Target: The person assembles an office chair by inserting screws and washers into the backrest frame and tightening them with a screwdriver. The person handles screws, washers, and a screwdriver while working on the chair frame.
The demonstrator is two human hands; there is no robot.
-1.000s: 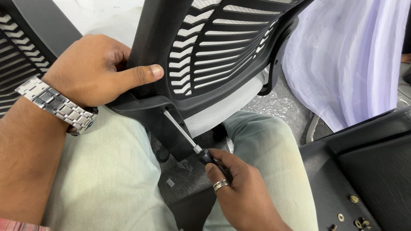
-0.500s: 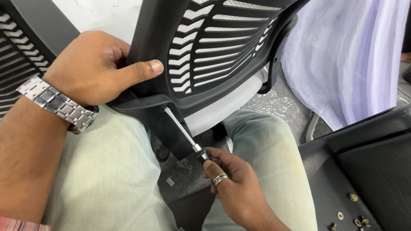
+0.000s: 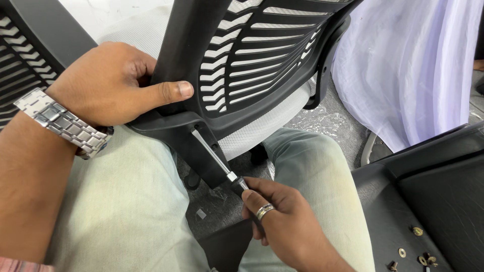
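Left hand (image 3: pixel 108 83) up at upper left, forearm coming in from lower left, wrist bent. Fingers (image 3: pixel 141 65) curl out of sight, thumb laid flat and pointing right (a firm clamp, by the look of it). Right hand (image 3: pixel 282 221) low centre, palm down, forearm exiting the bottom edge. Fingertips pinched closed at its upper-left end; grip detail partly hidden.

Looks like a furniture assembly workshop, slatted black chair backs (image 3: pixel 252 55) at twelve and ten o'clock, loose brass bolts and washers (image 3: pixel 421 254) on a black seat pad (image 3: pixel 433 201) at four o'clock, plastic wrapping (image 3: pixel 322 121) on grey floor
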